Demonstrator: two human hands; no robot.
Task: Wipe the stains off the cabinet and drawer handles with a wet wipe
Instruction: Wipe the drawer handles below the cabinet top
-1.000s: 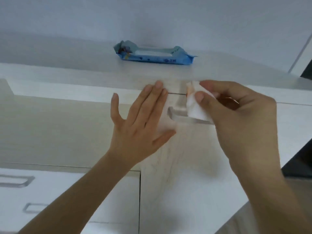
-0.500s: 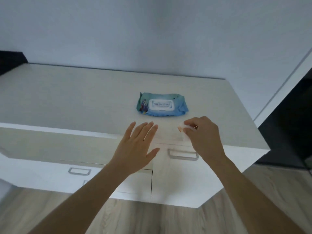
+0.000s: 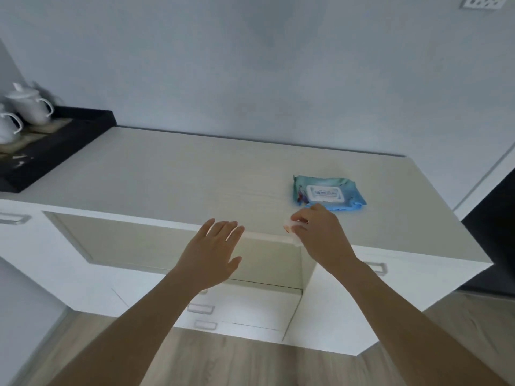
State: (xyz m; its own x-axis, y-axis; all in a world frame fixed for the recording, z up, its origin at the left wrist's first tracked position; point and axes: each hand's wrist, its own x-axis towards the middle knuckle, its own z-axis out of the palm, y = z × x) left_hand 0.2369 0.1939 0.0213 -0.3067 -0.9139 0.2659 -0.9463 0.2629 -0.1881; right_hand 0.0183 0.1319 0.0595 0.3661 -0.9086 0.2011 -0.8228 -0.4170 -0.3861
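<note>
pale grey wall (image 3: 250, 65); wood-plank floor (image 3: 223, 360); black tray (image 3: 69, 140) with white teapots (image 3: 28, 105)

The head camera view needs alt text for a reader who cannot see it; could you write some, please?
A person's right hand pinches a white wet wipe at the front edge of a pale cabinet, the open left hand beside it. A blue wipes pack lies behind.

A wet-wipe pack (image 3: 328, 194) lies on the cabinet top (image 3: 195, 174), far right. A tray (image 3: 64, 143) holding lidded cups (image 3: 28, 105) sits far left. Drawer handles (image 3: 201, 309) are below, near.
</note>
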